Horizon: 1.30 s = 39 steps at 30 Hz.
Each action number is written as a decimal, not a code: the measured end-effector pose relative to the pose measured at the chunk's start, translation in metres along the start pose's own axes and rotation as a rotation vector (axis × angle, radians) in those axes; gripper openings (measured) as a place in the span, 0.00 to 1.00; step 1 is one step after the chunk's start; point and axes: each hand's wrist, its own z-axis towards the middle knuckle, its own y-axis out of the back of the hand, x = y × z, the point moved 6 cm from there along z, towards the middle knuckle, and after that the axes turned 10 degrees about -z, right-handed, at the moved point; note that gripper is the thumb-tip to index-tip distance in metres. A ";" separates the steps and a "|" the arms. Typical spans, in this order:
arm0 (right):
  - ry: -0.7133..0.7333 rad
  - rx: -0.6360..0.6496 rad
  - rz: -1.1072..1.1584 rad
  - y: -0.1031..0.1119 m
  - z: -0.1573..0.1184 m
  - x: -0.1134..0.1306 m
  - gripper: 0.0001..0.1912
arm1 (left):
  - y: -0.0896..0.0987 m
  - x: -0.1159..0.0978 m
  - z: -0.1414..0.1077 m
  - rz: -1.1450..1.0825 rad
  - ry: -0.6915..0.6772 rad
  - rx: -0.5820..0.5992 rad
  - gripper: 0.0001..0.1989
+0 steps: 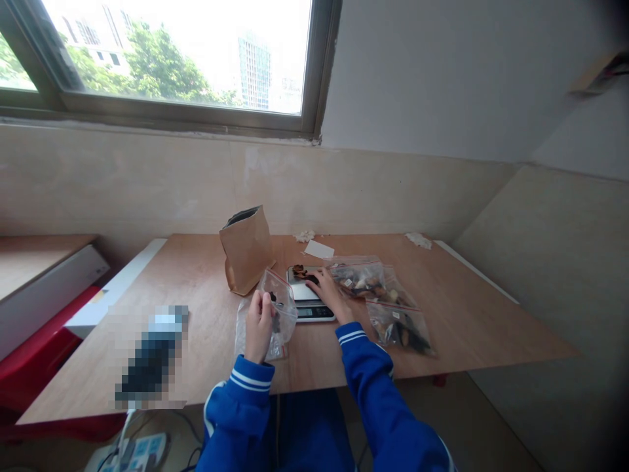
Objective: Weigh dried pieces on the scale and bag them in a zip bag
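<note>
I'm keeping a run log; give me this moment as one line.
left hand: grip on clear bag; right hand: at dark pieces on scale; paper bag: standing; filled bags: right of scale

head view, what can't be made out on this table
In the head view:
Scale display: digits too small and blurred.
Paper bag: contents hidden by its walls.
Item at left: details lost to pixelation.
Label: print too small.
Right hand: its grip on the pieces, hidden by the hand itself.
</note>
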 end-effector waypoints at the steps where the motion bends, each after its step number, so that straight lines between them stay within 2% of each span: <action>1: -0.018 -0.016 0.050 0.001 0.000 -0.003 0.12 | 0.000 0.000 0.000 0.000 0.001 0.000 0.18; 5: -0.112 -0.101 0.244 0.016 0.001 0.001 0.12 | 0.000 0.000 0.001 0.010 -0.008 -0.005 0.18; 8: -0.182 -0.192 0.432 0.039 0.004 0.024 0.15 | -0.001 0.000 0.001 0.015 -0.005 -0.001 0.18; 10: -0.206 -0.185 0.611 0.055 0.007 0.049 0.18 | -0.003 0.001 0.000 0.013 0.002 0.007 0.18; 11: -0.208 -0.113 0.693 0.061 0.009 0.063 0.20 | -0.004 0.001 0.000 0.011 0.008 0.011 0.18; 13: -0.132 0.117 0.766 0.070 0.011 0.095 0.21 | -0.006 0.001 -0.001 0.009 0.018 0.021 0.18; 15: -0.014 0.362 0.719 0.077 0.008 0.122 0.21 | -0.006 0.001 -0.001 0.015 0.015 0.025 0.18; 17: 0.068 0.548 0.606 0.079 0.003 0.136 0.19 | -0.004 -0.001 -0.001 0.021 -0.006 0.021 0.17; 19: 0.093 0.646 0.518 0.079 -0.001 0.140 0.19 | -0.002 -0.003 -0.001 0.020 -0.032 0.017 0.17; 21: 0.090 0.681 0.480 0.077 -0.001 0.140 0.18 | 0.000 -0.004 0.000 0.015 -0.047 0.022 0.17; 24: 0.100 0.640 0.440 0.077 0.001 0.144 0.14 | 0.000 -0.004 0.000 0.006 -0.052 0.036 0.16; 29: 0.098 0.402 0.472 0.080 0.011 0.148 0.14 | 0.000 -0.004 -0.002 -0.009 -0.062 0.034 0.17; 32: -0.013 0.110 0.435 0.074 0.022 0.121 0.14 | 0.002 -0.004 -0.002 -0.015 -0.049 0.014 0.18; 34: -0.077 -0.086 0.294 0.064 0.026 0.095 0.14 | 0.003 -0.004 -0.001 -0.027 -0.035 0.011 0.19; 35: -0.085 -0.133 0.201 0.055 0.026 0.084 0.15 | 0.003 -0.004 -0.001 -0.035 -0.031 0.010 0.19; 36: -0.066 -0.128 0.120 0.044 0.027 0.075 0.17 | 0.004 -0.003 -0.001 -0.043 -0.029 0.011 0.19; 39: 0.024 -0.003 -0.028 0.007 0.028 0.055 0.23 | 0.005 -0.003 0.000 -0.054 -0.035 0.011 0.20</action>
